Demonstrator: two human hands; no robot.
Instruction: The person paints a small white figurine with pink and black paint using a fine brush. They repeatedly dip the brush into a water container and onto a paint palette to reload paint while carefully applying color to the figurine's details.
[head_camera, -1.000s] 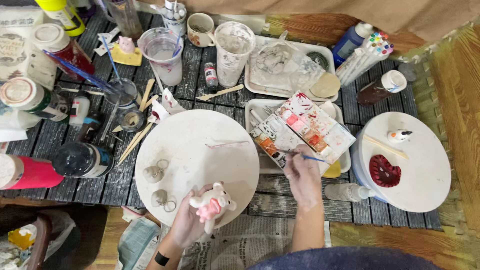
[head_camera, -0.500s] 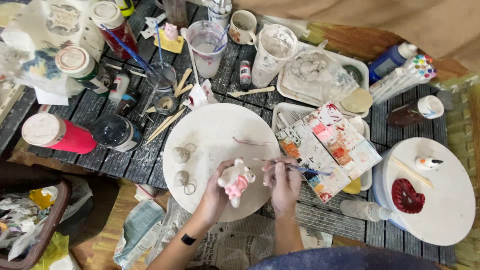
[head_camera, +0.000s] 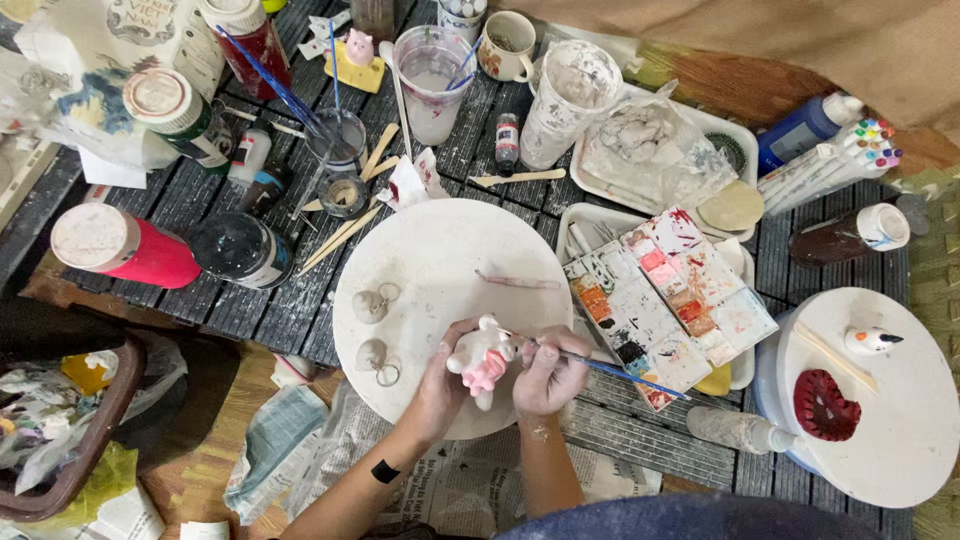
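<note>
A small white clay figurine (head_camera: 482, 362) with pink patches sits cupped in the fingers of the left hand (head_camera: 443, 378), held just above the near edge of a round white board (head_camera: 440, 270). A thin brush (head_camera: 600, 365) with a blue handle lies in the right hand (head_camera: 548, 372), its tip touching the figurine's right side and its handle slanting right over the paint palette (head_camera: 672, 303).

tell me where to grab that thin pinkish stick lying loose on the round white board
Pinch the thin tool near its middle, coming straight down from above. It lies flat and almost level on the round white board, with bare board on both long sides, so fingers fit across its narrow width. The left hand and right hand are nearer the person.
</note>
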